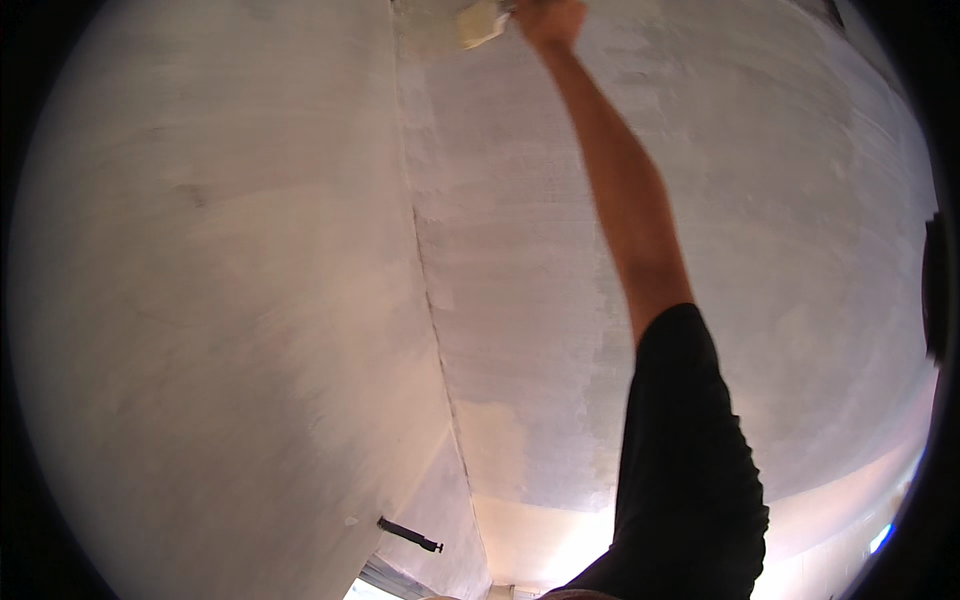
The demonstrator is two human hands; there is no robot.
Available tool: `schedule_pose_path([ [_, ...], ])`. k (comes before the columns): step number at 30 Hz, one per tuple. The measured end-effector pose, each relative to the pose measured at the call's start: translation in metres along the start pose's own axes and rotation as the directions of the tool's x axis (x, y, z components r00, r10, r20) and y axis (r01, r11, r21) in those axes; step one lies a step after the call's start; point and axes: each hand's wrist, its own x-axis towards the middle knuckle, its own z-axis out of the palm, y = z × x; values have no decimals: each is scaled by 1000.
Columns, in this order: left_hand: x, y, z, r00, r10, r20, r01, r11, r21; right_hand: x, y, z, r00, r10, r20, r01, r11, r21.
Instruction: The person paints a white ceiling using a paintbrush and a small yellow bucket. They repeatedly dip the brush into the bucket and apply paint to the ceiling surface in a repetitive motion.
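At the top edge of the view, my right hand (553,22) is closed around a wide flat brush (482,25) with pale cream bristles. My bare forearm and black sleeve rise from the lower right, the arm stretched far out. The bristles are over a whitish-grey plastered surface (520,250), close to the seam (428,290) where it meets another surface. I cannot tell whether they press on it. Patches of lighter and darker grey show on this surface. Part of the brush's handle is hidden by my fingers and the frame's edge. My left hand is out of view.
A second pale plastered surface (230,300) fills the left side. Near the bottom, a short black bar-like fixture (410,535) sticks out, with part of a bright window (368,588) below it. A dark object (935,290) stands at the right rim.
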Motion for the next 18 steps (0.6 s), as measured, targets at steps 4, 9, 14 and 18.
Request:
schedule_pose_path([
  [4, -36, 7, 93, 950, 83, -301, -47, 991, 124, 44, 97, -77, 944, -294, 147, 306, 950, -66],
  [9, -21, 13, 69, 997, 6, -77, -3, 999, 47, 108, 109, -203, 862, 378, 338, -470, 847, 251],
  [14, -33, 12, 95, 988, 94, -121, -80, 990, 119, 89, 88, -175, 813, 446, 375, -582, 607, 541],
  [18, -42, 11, 97, 979, 121, -165, -106, 989, 100, 46, 3, -111, 827, 359, 432, -559, 606, 565],
])
